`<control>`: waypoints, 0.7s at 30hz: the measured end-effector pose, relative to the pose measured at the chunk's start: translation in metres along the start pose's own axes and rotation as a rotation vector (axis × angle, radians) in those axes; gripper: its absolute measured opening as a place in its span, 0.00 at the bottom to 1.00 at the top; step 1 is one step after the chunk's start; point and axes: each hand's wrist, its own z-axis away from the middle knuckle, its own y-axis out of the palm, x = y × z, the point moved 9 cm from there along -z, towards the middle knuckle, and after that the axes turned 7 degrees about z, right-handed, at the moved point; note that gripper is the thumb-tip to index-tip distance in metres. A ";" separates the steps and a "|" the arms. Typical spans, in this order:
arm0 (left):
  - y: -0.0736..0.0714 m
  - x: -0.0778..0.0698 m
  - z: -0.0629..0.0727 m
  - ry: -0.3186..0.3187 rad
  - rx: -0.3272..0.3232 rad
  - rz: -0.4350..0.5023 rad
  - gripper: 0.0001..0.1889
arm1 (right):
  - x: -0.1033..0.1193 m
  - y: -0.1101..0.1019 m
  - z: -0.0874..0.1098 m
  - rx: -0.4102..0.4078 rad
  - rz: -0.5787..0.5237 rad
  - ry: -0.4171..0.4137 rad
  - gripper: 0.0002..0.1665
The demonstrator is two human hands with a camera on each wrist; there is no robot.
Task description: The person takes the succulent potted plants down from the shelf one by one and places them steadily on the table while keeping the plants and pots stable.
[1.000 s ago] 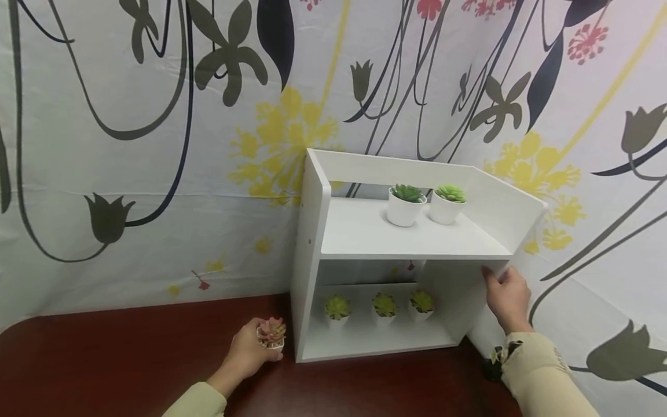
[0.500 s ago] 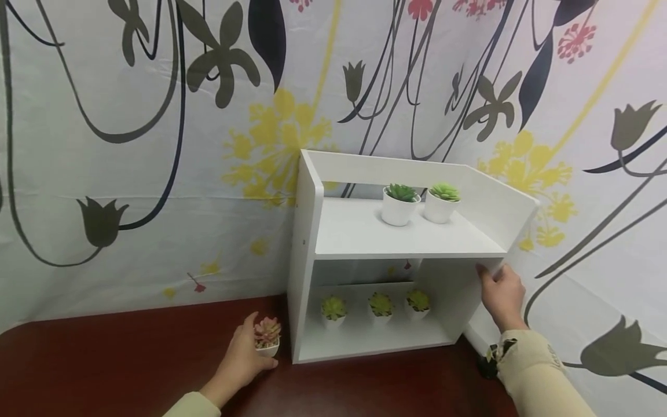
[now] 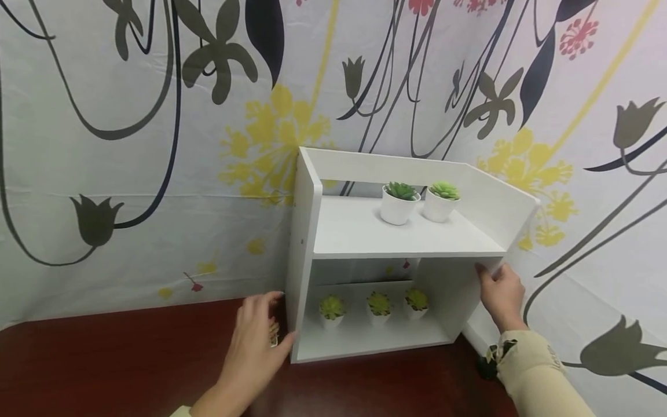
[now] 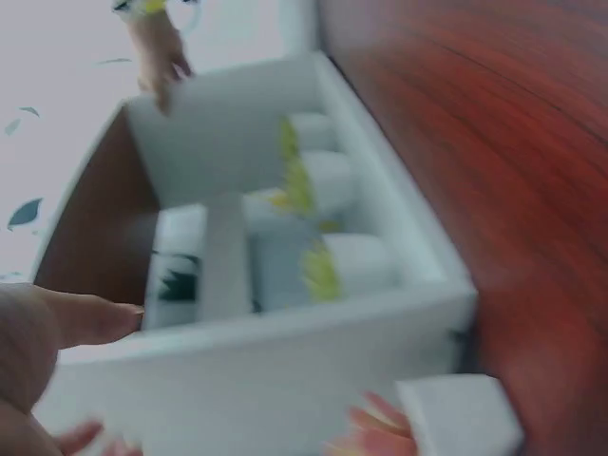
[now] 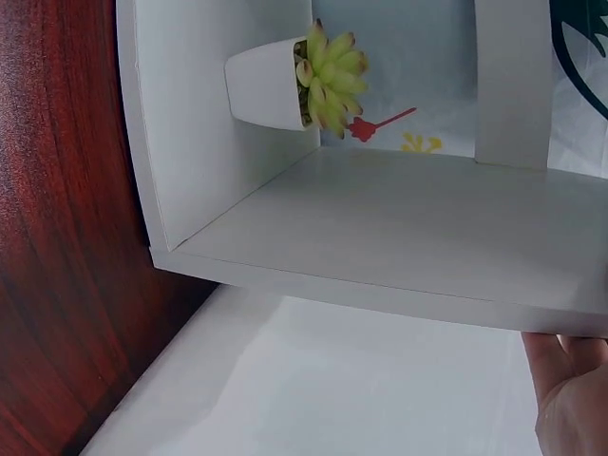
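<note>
A white two-tier shelf (image 3: 406, 255) stands on the dark red table. My left hand (image 3: 250, 341) is at its left side panel, fingers and thumb spread, thumb tip right at the front edge. Mostly hidden behind that hand is a pink succulent in a white pot (image 3: 274, 335); in the left wrist view the pot (image 4: 461, 418) sits beside the panel, out of the fingers. My right hand (image 3: 502, 295) grips the front edge of the right panel, just under the upper board. In the right wrist view, fingers (image 5: 551, 366) show at this panel's edge.
Two potted green succulents, one dark (image 3: 398, 204) and one light (image 3: 440, 201), stand on the upper board. Three small yellow-green succulents (image 3: 378, 307) line the lower level. Flower-patterned cloth (image 3: 156, 174) hangs behind. A dark object (image 3: 487, 364) lies near my right sleeve.
My left hand has let go of the pink succulent's pot beside the shelf and moved up and right to the left panel. My right hand keeps its grip. The head view has shifted slightly.
</note>
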 end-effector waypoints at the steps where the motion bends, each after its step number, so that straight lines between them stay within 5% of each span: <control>1: -0.001 -0.011 0.002 0.034 0.002 0.029 0.30 | 0.000 0.000 0.000 0.002 -0.001 -0.001 0.24; 4: 0.002 -0.043 0.007 0.176 0.046 0.104 0.19 | 0.001 -0.001 0.000 -0.002 -0.003 0.002 0.24; 10: 0.021 -0.100 0.009 0.437 0.149 0.120 0.15 | 0.001 -0.001 -0.001 0.007 0.004 0.007 0.24; 16: 0.032 -0.148 -0.007 0.553 0.123 0.109 0.13 | -0.001 -0.001 -0.001 0.017 0.006 0.007 0.23; 21: 0.042 -0.176 -0.026 0.561 0.126 0.105 0.16 | 0.001 -0.001 -0.001 0.013 -0.005 0.000 0.23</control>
